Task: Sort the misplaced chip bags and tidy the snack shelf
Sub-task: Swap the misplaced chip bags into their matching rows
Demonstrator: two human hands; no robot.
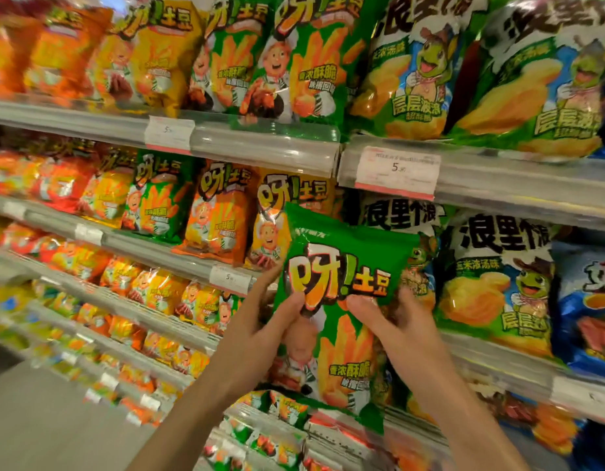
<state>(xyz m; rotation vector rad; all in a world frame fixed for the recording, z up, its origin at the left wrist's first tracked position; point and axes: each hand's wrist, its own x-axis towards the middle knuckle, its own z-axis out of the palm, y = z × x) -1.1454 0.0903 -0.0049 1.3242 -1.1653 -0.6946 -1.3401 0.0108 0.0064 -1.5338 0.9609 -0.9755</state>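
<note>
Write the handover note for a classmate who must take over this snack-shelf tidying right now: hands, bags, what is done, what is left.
Left hand and right hand: both grip the green chip bag, thumbs on its front, held off the shelf in front of the turtle-mascot bags.
Matching green bags sit on the top shelf and one on the second shelf, among orange and yellow ones.
Done: the bag is in hand.
Left: probably place it with the matching green bags, then straighten the rows.
</note>
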